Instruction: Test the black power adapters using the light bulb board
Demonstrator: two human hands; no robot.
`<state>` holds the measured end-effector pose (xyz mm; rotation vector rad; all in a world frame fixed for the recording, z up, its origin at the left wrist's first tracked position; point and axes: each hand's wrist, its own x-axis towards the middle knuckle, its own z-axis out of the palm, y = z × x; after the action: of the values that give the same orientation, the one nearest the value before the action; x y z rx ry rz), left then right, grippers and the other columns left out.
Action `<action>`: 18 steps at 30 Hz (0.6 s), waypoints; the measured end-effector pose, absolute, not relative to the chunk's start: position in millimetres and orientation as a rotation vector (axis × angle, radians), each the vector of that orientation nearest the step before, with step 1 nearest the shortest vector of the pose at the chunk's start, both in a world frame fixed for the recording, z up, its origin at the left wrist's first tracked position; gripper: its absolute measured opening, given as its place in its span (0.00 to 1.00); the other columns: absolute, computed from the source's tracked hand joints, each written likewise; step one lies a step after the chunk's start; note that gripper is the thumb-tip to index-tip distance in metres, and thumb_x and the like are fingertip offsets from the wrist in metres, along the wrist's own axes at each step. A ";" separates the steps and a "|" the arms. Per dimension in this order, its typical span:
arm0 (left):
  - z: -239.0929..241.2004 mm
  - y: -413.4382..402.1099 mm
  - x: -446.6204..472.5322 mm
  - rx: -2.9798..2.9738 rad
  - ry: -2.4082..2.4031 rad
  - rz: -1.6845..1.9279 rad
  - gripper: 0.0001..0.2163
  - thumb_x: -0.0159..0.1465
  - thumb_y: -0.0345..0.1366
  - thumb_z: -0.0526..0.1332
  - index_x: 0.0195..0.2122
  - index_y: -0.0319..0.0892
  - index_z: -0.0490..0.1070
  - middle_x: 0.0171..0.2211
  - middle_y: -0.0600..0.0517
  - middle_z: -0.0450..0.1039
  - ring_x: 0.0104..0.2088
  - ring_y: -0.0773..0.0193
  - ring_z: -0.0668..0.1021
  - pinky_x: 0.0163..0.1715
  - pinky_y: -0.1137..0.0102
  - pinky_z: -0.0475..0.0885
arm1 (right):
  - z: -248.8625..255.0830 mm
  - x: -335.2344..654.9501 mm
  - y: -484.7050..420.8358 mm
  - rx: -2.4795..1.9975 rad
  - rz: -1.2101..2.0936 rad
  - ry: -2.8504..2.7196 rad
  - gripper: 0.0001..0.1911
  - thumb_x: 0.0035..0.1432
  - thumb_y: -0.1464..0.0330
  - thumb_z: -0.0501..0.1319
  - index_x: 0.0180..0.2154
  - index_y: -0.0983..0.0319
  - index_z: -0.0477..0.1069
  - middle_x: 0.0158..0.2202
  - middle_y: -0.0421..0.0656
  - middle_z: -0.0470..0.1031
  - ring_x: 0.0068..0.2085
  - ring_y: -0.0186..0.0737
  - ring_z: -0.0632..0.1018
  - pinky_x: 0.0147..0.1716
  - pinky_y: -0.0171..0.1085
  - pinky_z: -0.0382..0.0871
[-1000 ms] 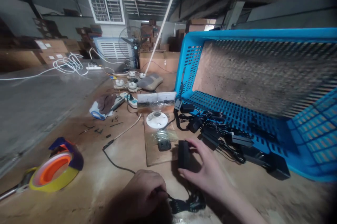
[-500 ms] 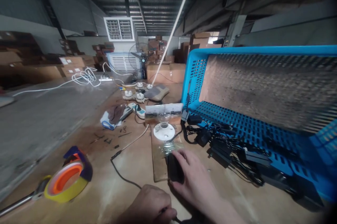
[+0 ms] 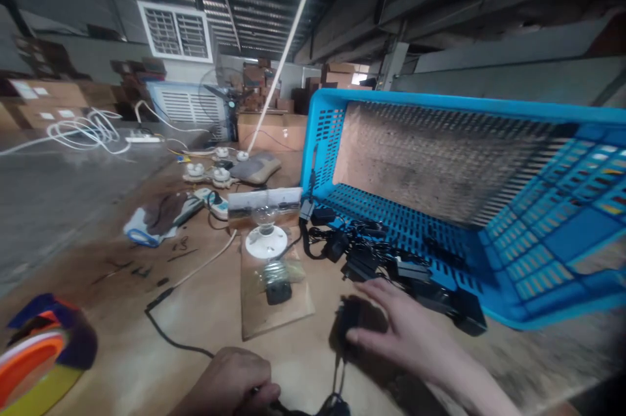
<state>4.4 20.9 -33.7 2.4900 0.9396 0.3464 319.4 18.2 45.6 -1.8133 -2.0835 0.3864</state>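
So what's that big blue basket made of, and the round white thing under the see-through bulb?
The blue basket looks like moulded plastic: smooth, with evenly repeated slots. The round white lamp holder could be porcelain or plastic; its soft shine leaves that open. The bulb looks like clear glass, see-through and shiny.

The left hand (image 3: pixel 225 383) is being held curled into a closed fist low at the bottom edge of the view, while the right hand (image 3: pixel 411 338) is being stretched leftward, palm down, with its fingers being slightly spread and its forearm (image 3: pixel 474 390) being angled in from the lower right.
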 end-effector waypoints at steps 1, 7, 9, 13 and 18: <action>-32.6 21.3 4.6 2.469 0.948 0.344 0.20 0.73 0.43 0.49 0.25 0.42 0.64 0.24 0.55 0.73 0.26 0.66 0.74 0.29 0.70 0.60 | 44.9 338.8 18.7 -1.925 0.315 -2.055 0.24 0.58 0.56 0.63 0.52 0.62 0.76 0.50 0.52 0.77 0.50 0.55 0.78 0.50 0.50 0.73; -31.3 23.4 5.4 2.393 0.975 0.392 0.15 0.68 0.38 0.54 0.24 0.43 0.66 0.23 0.55 0.73 0.25 0.65 0.75 0.27 0.72 0.61 | 8.5 392.9 32.6 -2.200 -0.009 -1.931 0.08 0.54 0.68 0.61 0.33 0.61 0.80 0.33 0.51 0.80 0.42 0.58 0.79 0.40 0.47 0.72; -32.2 23.3 4.7 2.339 0.999 0.383 0.09 0.64 0.37 0.58 0.26 0.44 0.68 0.24 0.56 0.74 0.26 0.65 0.75 0.27 0.73 0.61 | 9.7 393.5 37.1 -2.150 0.003 -1.866 0.11 0.58 0.65 0.58 0.33 0.60 0.79 0.34 0.50 0.80 0.41 0.55 0.80 0.38 0.45 0.72; -36.1 24.5 3.1 2.323 0.938 0.431 0.07 0.62 0.38 0.59 0.28 0.44 0.71 0.24 0.56 0.74 0.26 0.66 0.75 0.28 0.74 0.61 | 35.1 373.4 46.4 -2.036 0.151 -1.632 0.20 0.66 0.60 0.49 0.45 0.62 0.75 0.34 0.48 0.81 0.33 0.46 0.81 0.33 0.40 0.73; -36.0 25.4 2.5 2.340 0.858 0.452 0.10 0.64 0.40 0.58 0.28 0.44 0.74 0.22 0.55 0.73 0.24 0.66 0.75 0.27 0.73 0.59 | 36.3 315.4 46.3 -1.812 0.510 -1.855 0.20 0.58 0.68 0.58 0.52 0.60 0.73 0.41 0.47 0.83 0.42 0.50 0.82 0.42 0.43 0.74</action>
<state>2.5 25.4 -36.0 2.3405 0.8577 0.4515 315.4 46.3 36.3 -1.8124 -1.8554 0.5103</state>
